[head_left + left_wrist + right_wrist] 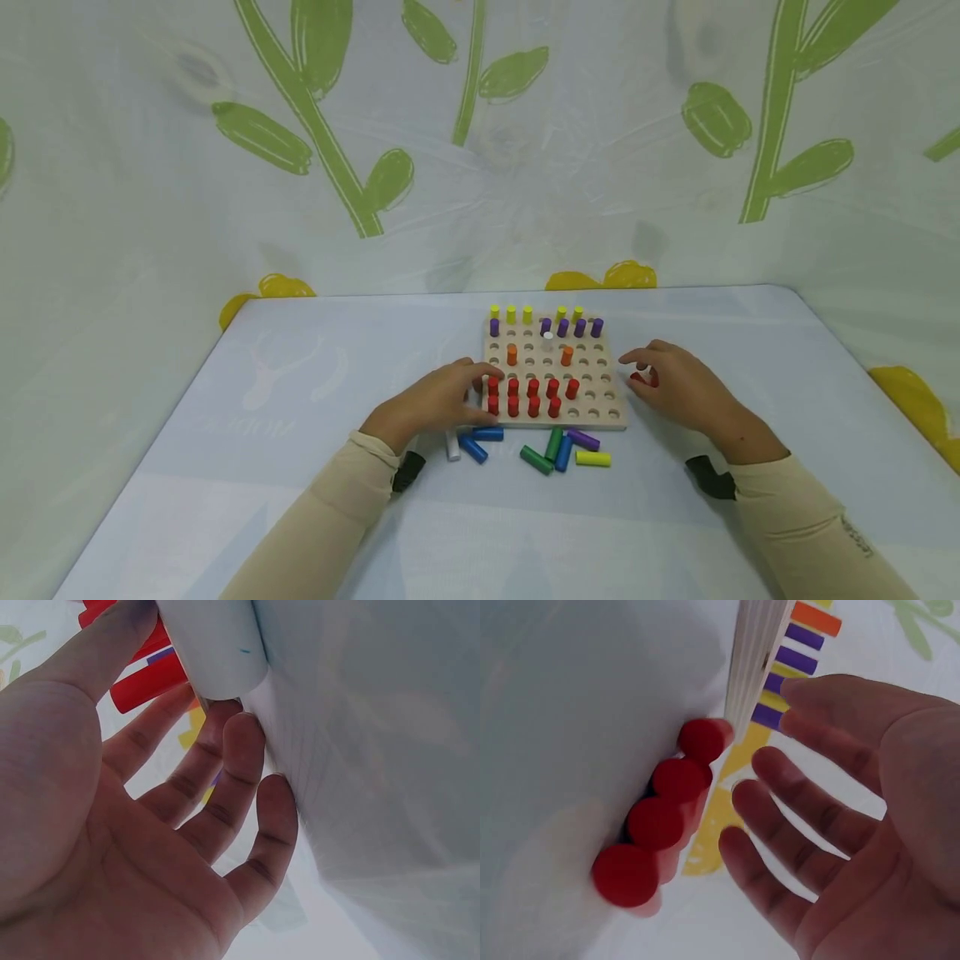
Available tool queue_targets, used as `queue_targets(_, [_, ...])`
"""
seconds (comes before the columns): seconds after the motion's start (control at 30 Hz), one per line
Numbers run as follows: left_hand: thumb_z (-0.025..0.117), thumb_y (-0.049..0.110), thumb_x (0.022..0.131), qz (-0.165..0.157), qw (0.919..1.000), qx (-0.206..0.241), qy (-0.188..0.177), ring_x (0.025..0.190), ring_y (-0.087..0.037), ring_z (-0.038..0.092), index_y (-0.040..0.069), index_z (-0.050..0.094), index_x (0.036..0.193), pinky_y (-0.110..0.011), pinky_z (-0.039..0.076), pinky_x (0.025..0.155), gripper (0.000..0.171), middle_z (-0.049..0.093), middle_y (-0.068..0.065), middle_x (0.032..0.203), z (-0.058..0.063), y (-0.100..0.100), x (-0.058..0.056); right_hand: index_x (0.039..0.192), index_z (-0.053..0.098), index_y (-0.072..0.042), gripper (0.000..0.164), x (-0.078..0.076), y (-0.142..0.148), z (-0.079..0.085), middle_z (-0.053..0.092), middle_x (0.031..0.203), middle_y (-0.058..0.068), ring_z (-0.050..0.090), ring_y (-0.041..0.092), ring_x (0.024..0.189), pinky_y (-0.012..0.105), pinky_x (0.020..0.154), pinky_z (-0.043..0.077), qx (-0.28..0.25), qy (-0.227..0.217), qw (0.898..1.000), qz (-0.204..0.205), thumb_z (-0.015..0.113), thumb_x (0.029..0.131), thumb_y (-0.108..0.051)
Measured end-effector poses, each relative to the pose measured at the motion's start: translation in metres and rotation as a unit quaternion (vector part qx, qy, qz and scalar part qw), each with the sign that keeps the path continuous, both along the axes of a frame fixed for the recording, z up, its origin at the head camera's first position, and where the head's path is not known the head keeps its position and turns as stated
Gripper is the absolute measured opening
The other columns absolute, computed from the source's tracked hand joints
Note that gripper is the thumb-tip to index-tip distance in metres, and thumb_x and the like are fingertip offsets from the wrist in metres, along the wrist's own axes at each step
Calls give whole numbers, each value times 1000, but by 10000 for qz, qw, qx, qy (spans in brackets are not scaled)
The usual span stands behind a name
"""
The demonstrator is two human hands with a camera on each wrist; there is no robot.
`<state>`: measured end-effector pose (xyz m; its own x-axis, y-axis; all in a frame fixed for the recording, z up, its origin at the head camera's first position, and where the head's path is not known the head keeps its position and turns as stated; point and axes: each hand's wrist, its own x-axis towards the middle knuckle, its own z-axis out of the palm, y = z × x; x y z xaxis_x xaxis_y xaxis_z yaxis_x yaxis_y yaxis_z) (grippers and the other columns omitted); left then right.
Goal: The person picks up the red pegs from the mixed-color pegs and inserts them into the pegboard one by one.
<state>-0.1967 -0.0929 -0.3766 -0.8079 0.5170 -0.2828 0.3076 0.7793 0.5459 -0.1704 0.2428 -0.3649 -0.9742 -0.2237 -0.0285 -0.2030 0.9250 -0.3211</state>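
A wooden pegboard (553, 421) holds rows of coloured pegs, with red pegs (533, 407) at its near left. At the board's left edge is my left hand (435, 398), thumb and index finger spread around the front-left red pegs; no firm grip shows. In the left wrist view a white peg (214, 645) partly hides the fingertips. My right hand (686, 393) hovers beside the board's right edge, fingers loosely bent and holding nothing. Several loose red pegs (656, 823) lie beside the board near it, mostly hidden by the hand in the head view.
In front of the board lie loose blue (473, 448), green (537, 460), purple (583, 439) and yellow (593, 458) pegs on the white table (480, 533). Purple pegs (580, 327) and orange pegs (567, 356) stand further back in the board. Leaf-patterned fabric (525, 183) hangs behind.
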Motion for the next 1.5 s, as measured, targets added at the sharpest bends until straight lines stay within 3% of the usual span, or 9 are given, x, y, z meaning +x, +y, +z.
queue_targets(0.17, [81, 36, 84, -13, 10000, -9, -3, 99, -15, 56, 28, 52, 143, -35, 53, 92, 66, 59, -1, 123, -2, 0, -1, 120, 70, -7, 34, -3, 6, -3, 66, 93, 7, 56, 21, 82, 37, 74, 55, 125, -96, 9998, -122, 76, 88, -16])
queue_targets(0.4, [81, 37, 84, 13, 10000, -22, -14, 98, -15, 56, 29, 51, 144, -35, 53, 92, 67, 59, -1, 124, -3, -1, -1, 121, 68, -5, 35, -6, 10, -7, 63, 86, 3, 53, 19, 78, 31, 68, 49, 74, -283, 9995, -105, 75, 88, -16])
queue_targets(1.0, [81, 37, 84, -18, 10000, -61, 21, 100, -15, 56, 29, 51, 144, -36, 53, 94, 67, 59, -1, 124, -3, 0, -1, 129, 63, -5, 42, -7, 10, -13, 62, 82, 2, 53, 17, 76, 29, 67, 48, 110, -571, 9983, -4, 73, 90, -14])
queue_targets(1.5, [80, 37, 84, -26, 10000, -41, 26, 97, -16, 56, 30, 51, 144, -34, 53, 90, 67, 59, -1, 123, -3, -1, -1, 138, 57, -8, 50, -4, 1, -5, 66, 92, 6, 55, 19, 79, 29, 68, 51, -129, -494, 9986, -95, 72, 91, -15])
